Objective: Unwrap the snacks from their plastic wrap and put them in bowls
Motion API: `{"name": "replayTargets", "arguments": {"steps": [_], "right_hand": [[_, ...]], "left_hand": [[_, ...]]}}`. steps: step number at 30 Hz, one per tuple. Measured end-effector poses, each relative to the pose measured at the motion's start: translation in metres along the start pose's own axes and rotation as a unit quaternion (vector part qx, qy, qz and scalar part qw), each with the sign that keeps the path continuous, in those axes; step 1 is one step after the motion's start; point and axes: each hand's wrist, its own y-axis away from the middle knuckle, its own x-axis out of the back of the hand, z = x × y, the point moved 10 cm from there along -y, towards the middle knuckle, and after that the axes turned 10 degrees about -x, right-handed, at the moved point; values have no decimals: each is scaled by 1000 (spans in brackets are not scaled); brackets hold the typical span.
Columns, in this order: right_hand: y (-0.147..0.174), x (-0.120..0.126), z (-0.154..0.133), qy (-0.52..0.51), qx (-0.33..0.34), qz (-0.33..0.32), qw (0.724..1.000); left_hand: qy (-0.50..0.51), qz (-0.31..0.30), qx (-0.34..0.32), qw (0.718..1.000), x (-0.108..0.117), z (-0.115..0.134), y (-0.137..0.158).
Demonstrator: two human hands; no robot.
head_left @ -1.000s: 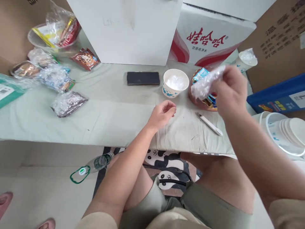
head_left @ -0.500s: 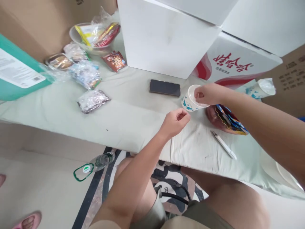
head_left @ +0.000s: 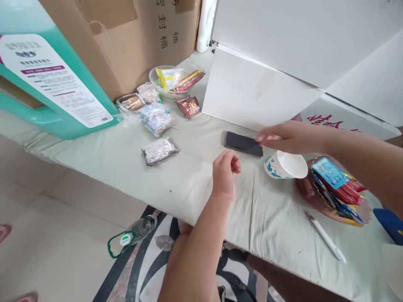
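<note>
My right hand (head_left: 281,136), slightly blurred, reaches over the table with its fingers stretched out and nothing visible in them. Its fingertips are at the right end of a black phone (head_left: 241,144); whether they touch it I cannot tell. Just below this hand stands a white paper cup (head_left: 278,165) with a blue leaf print, its opening turned toward the right. My left hand (head_left: 224,171) is held over the cloth, left of the cup and below the phone. Its fingers are curled in, and I see nothing held in them.
A brown plate (head_left: 304,180) of packaged snacks and a white utility knife (head_left: 325,237) lie at the right. Wrapped snacks (head_left: 159,150) and a clear bowl (head_left: 154,77) sit left of a white box (head_left: 252,84). A green jug (head_left: 63,75) stands far left; a bottle (head_left: 143,228) is on the floor.
My view has swung left, bringing more of the green jug into sight. My right hand has come out of the cup and moved left toward the phone, its fingers straightened. My left hand has drawn away from the cup.
</note>
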Motion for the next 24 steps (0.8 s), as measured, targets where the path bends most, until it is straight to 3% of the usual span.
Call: {"name": "replayTargets", "arguments": {"steps": [1,2,4,6,10,14,17,21,24], "right_hand": [[-6,-28,-24,40,25,-68,997],[-14,-51,-50,71,60,-92,991],[-38,-81,-100,100,123,-44,986],[-70,-112,-135,122,143,-11,982],[-136,-168,-172,212,132,1,968],[-175,-208,-179,292,110,-9,950],[-180,-215,-179,303,114,19,946],[-176,-188,-181,221,132,98,961],[-192,-163,-168,182,52,138,972]], "left_hand": [[25,28,2,999,7,3,-2],[47,50,6,998,13,5,-4],[79,75,24,994,22,6,-8],[105,95,46,989,28,6,-11],[144,131,76,978,36,8,-15],[171,160,73,970,40,16,-18],[188,168,80,965,41,17,-16],[199,173,86,961,44,17,-11],[212,176,84,958,43,17,-6]]}}
